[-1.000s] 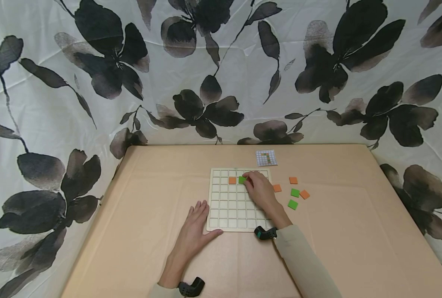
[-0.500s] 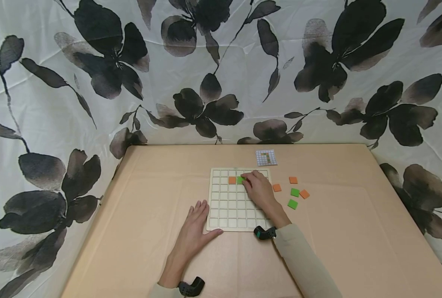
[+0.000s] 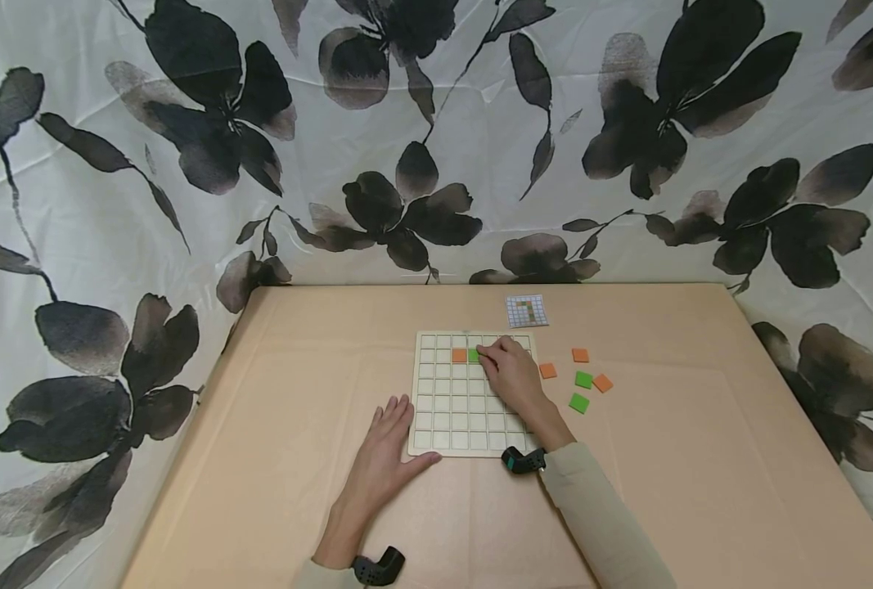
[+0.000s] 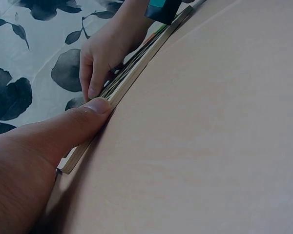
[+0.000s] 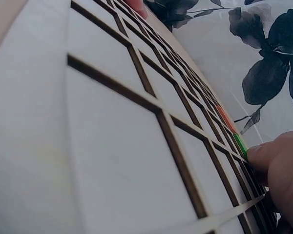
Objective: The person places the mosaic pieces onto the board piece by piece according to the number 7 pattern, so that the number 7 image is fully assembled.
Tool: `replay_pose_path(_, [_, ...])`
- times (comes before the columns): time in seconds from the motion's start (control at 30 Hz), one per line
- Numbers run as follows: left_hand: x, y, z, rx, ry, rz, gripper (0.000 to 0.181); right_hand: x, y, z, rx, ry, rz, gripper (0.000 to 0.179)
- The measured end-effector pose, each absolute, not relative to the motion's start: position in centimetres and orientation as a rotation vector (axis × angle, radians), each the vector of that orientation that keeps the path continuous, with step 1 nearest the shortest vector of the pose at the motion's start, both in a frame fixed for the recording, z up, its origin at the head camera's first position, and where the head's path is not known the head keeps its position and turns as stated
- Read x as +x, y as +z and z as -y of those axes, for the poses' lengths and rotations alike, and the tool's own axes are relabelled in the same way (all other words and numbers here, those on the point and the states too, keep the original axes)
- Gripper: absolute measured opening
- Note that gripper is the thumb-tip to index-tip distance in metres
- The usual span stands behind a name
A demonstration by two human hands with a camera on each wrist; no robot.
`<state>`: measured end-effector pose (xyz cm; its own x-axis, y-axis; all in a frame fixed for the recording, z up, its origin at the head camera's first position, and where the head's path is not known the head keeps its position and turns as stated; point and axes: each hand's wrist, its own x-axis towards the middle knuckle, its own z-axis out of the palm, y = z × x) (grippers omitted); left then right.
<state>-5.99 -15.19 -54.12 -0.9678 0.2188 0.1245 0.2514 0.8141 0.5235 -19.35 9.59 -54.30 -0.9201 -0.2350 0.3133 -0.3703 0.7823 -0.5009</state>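
Observation:
A pale square grid board [image 3: 451, 409] lies on the table. An orange square tile [image 3: 459, 356] sits in one of its upper cells, and a green square tile [image 3: 473, 356] lies directly to its right. My right hand [image 3: 513, 378] reaches over the board with curled fingers, the fingertips pinching the green tile's right edge. In the right wrist view, a fingertip [image 5: 256, 155] meets that green tile [image 5: 240, 145]. My left hand [image 3: 386, 450] lies at the board's lower left corner with its fingers extended. Its thumb [image 4: 95, 109] presses the board's near edge in the left wrist view.
Right of the board lie loose orange tiles [image 3: 579, 356] and green tiles [image 3: 579, 402]. A small printed grid card [image 3: 527, 311] with a coloured pattern lies behind the board. A floral cloth [image 3: 407, 123] hangs beyond the table's far edge [image 3: 362, 286].
The green tile has shifted slightly left, up against the orange tile, with my right fingertips following it. My left hand stays in place.

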Motion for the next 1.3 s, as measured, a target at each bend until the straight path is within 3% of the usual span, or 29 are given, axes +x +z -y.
replay_pose_path(1.3, [-6.36, -54.14, 14.57, -0.358, -0.858, 2.925, 0.095, -19.69, -53.90, -10.09, 0.419, 0.970, 2.796, 0.034])
